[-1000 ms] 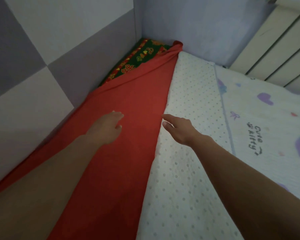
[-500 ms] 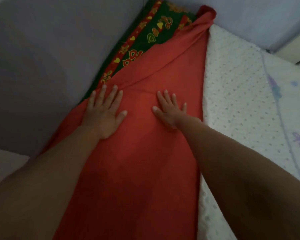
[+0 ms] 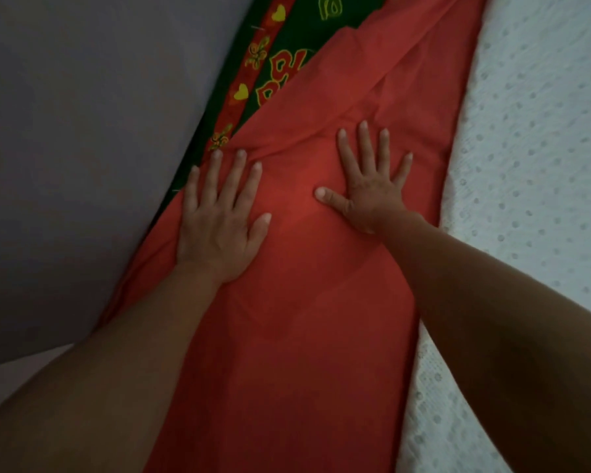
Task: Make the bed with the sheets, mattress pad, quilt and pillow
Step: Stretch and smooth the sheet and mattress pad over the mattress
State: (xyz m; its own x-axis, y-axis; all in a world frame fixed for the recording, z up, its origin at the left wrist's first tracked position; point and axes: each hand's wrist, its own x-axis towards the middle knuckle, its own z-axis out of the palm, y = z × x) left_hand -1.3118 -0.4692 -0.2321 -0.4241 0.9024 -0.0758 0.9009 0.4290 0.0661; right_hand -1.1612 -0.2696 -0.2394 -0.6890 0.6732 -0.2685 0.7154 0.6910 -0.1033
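Head view: your left hand [image 3: 219, 227] and right hand [image 3: 369, 196] lie flat, fingers spread, gripping nothing, on the sheet [image 3: 287, 336], wall [image 3: 82, 131] left, pad [image 3: 526, 165] right.

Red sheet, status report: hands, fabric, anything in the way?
Left hand and right hand flat, open, no grip. Red sheet creased above fingertips. Green patterned cloth exposed by wall. Nothing obstructing.

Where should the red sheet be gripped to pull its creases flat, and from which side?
Grip the red sheet at its free edge beside the white pad, probably coming from the pad side. The creases fan from the wall side, where it is hemmed in; both the left hand and right hand lie flat.
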